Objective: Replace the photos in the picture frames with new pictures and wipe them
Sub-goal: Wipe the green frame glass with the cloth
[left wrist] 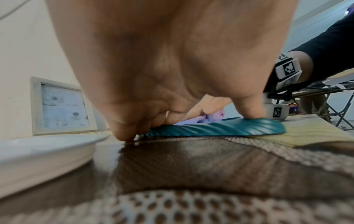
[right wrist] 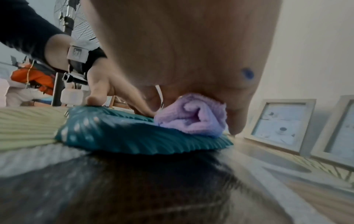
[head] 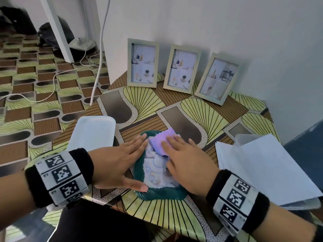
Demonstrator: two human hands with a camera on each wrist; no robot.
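On the teal frame [head: 158, 193], left hand [head: 118, 165] lies flat; right hand [head: 187, 163] presses purple cloth [head: 161, 143].

A frame [head: 160, 194] is laid flat on the table [head: 201, 109], between a tray [head: 92, 133] at its left and paper sheets [head: 262, 163] at its right; three upright frames [head: 181, 69] are lined behind it, against the wall [head: 227, 23].
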